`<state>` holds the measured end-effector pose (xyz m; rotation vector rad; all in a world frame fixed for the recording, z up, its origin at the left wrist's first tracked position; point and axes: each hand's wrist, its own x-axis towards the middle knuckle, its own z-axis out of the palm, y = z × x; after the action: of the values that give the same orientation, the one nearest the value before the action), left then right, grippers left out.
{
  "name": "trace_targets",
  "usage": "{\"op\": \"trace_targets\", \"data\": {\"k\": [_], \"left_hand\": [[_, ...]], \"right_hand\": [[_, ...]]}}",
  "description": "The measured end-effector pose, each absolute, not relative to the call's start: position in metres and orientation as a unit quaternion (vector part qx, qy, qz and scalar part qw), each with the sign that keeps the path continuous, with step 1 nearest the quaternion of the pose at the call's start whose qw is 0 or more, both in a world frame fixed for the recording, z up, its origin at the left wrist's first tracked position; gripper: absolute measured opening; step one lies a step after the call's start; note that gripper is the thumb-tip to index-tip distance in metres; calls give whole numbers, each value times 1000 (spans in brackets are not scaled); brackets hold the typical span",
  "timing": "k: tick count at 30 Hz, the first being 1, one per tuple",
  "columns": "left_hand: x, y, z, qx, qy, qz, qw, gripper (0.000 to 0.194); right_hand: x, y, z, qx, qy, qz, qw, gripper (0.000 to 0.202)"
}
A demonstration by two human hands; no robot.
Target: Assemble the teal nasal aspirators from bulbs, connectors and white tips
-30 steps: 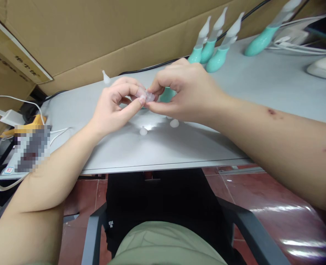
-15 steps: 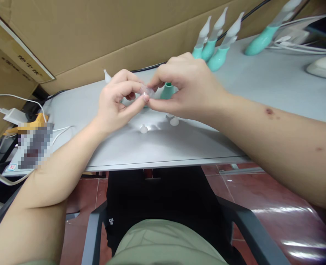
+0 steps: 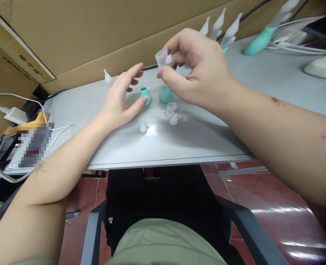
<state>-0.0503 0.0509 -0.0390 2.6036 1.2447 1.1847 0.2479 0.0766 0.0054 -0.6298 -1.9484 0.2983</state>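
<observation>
Raised above the desk, my right hand [image 3: 196, 66] pinches a clear plastic cup-shaped piece [image 3: 161, 58] with a small white knob on its side. My left hand [image 3: 121, 95] is open and empty, thumb and fingers apart, close to a teal rubber bulb [image 3: 144, 95] that stands with its hole upward. A second teal bulb [image 3: 166, 94] stands below my right hand, its top partly hidden. In front lie another clear cup piece [image 3: 171, 108], a small white cap [image 3: 173, 119] and a further white cap [image 3: 143, 128].
Several teal bulbs with white tips [image 3: 230, 33] stand behind my right hand; another one [image 3: 262, 39] leans farther right. A white nozzle [image 3: 107, 76] is behind my left hand. A mouse [image 3: 323, 66] sits right, a charger [image 3: 15, 116] left. Cardboard [image 3: 110, 33] walls the back.
My hands were together on the clear piece. My right hand has lifted it up and to the right, while my left hand has let go and opened.
</observation>
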Motion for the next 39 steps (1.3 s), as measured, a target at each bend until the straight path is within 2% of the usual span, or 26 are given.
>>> {"op": "trace_targets", "data": {"k": [4, 10, 15, 20, 25, 28, 33, 39], "left_hand": [[-50, 60, -50, 835, 406, 358, 95, 85], [-39, 63, -46, 812, 391, 410, 143, 45], [-31, 52, -39, 775, 380, 461, 207, 39], [-26, 35, -29, 740, 365, 472, 311, 45], [-21, 24, -17, 707, 373, 438, 412, 62], [-15, 18, -10, 672, 379, 433, 466, 68], [-6, 10, -2, 646, 367, 452, 494, 64], [-1, 5, 1, 670, 364, 440, 474, 66]], "right_hand": [[246, 79, 4, -246, -811, 170, 503, 27], [243, 79, 4, -233, -818, 209, 482, 29], [240, 76, 5, -198, -775, 326, 503, 30], [239, 70, 10, -191, -750, 402, 489, 33], [234, 68, 9, -190, -702, 498, 471, 52], [234, 67, 7, -189, -687, 523, 468, 43], [236, 61, 9, -200, -691, 531, 448, 50], [234, 62, 9, -208, -688, 526, 455, 36]]}}
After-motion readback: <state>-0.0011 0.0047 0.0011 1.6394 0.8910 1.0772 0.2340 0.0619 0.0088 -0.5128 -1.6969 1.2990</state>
